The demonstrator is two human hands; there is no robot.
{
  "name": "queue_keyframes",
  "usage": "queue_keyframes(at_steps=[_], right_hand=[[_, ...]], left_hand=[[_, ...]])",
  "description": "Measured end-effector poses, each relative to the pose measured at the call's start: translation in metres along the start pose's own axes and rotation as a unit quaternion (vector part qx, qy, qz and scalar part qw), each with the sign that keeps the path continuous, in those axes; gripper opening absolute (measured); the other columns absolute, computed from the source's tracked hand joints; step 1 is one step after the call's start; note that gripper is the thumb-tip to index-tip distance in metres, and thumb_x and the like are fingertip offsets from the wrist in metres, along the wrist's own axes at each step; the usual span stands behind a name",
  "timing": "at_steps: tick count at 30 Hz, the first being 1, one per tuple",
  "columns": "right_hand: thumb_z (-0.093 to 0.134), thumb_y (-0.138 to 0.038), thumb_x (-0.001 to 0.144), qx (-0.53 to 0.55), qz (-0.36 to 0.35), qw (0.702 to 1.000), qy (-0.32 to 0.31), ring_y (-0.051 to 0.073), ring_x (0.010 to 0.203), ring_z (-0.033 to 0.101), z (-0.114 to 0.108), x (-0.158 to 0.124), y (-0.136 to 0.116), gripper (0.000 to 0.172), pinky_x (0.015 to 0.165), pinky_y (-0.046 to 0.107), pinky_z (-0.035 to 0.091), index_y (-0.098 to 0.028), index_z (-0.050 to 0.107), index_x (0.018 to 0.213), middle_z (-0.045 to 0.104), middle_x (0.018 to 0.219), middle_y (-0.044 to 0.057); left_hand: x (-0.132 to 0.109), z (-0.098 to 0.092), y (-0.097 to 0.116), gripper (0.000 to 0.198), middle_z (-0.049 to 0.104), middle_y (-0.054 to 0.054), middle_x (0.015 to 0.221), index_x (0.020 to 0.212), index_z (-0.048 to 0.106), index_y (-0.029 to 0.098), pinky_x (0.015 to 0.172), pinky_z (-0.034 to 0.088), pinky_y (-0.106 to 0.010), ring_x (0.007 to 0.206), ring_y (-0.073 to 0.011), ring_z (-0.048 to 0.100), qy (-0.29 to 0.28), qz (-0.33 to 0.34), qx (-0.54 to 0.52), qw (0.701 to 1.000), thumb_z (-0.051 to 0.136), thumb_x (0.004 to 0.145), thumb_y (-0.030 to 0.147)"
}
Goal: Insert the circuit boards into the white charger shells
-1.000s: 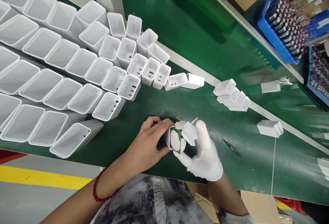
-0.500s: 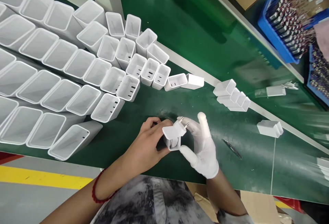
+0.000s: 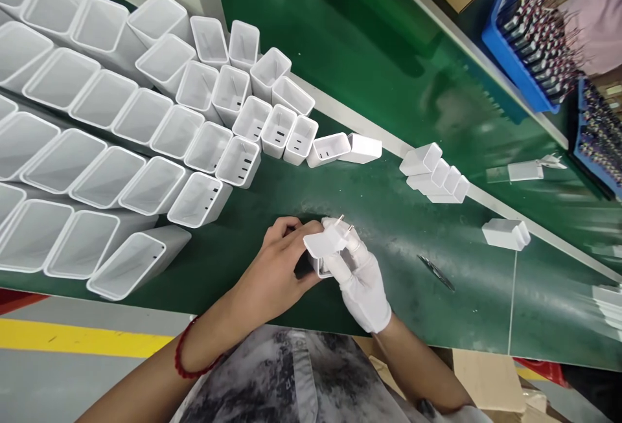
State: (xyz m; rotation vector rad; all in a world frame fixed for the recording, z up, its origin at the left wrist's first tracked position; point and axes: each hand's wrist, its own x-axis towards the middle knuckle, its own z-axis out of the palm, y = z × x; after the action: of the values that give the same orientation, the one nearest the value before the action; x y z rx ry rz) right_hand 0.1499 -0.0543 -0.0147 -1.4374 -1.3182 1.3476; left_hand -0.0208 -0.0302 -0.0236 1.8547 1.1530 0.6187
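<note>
My bare left hand (image 3: 276, 274) is wrapped around a small white charger casing (image 3: 323, 269), holding it over the green bench. A white plug cap (image 3: 321, 242) with two metal pins tilts up at the casing's open end. Cotton covers my right hand (image 3: 365, 293), whose gloved fingers close around the plug cap from the right. The thumb presses near the casing's mouth and hides part of the inside. Both hands meet just above the bench's near edge.
Rows of open white casings (image 3: 146, 180) stand on the left. Small white casings (image 3: 422, 159) lie along the back ledge. Black tweezers (image 3: 436, 272) rest to the right of my hands. A blue bin (image 3: 498, 34) of wired parts sits at upper right.
My right hand has moved left, and its spread fingers have closed onto the plug cap and casing. The left hand still holds the casing. The view has shifted slightly.
</note>
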Motion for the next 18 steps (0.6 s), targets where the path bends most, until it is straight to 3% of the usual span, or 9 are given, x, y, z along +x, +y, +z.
queue_keyframes(at_steps=[4,8,13,18], right_hand=[[0.056,-0.035,0.095,0.006,-0.021,1.0,0.008,0.025,0.128,0.054,0.0,0.0,0.002,0.04,0.11,0.045,0.044,-0.031,0.056,0.135,0.055,0.14,0.007],[0.058,-0.04,0.094,0.04,0.042,0.998,0.018,0.026,0.129,0.054,0.005,-0.006,-0.005,0.044,0.109,0.044,0.045,-0.027,0.055,0.136,0.055,0.142,0.007],[0.055,-0.041,0.095,0.057,0.079,0.992,0.079,0.023,0.107,0.064,0.02,-0.015,-0.006,0.05,0.093,0.039,0.055,-0.025,0.048,0.142,0.061,0.131,0.008],[0.056,-0.042,0.094,0.068,0.076,0.989,0.103,0.023,0.103,0.063,0.025,-0.018,0.003,0.049,0.097,0.043,0.051,-0.025,0.051,0.139,0.065,0.119,0.007]], left_hand=[[0.0,-0.001,0.0,0.049,0.065,-0.005,0.123,0.13,0.052,0.026,0.096,0.047,-0.043,0.111,-0.0279,0.044,-0.001,0.007,0.011,1.0,0.069,0.084,0.022],[0.001,0.001,0.001,0.043,0.065,-0.005,0.122,0.125,0.053,0.025,0.095,0.046,-0.043,0.11,-0.0283,0.044,0.01,0.011,0.024,1.0,0.067,0.085,0.021],[-0.001,0.005,0.003,0.042,0.062,-0.005,0.127,0.125,0.051,0.026,0.093,0.046,-0.042,0.113,-0.0296,0.042,0.02,0.016,0.032,0.999,0.064,0.086,0.018],[-0.001,0.004,0.0,0.042,0.062,-0.005,0.129,0.125,0.05,0.025,0.094,0.044,-0.042,0.112,-0.0293,0.043,0.017,0.031,0.034,0.999,0.063,0.086,0.017]])
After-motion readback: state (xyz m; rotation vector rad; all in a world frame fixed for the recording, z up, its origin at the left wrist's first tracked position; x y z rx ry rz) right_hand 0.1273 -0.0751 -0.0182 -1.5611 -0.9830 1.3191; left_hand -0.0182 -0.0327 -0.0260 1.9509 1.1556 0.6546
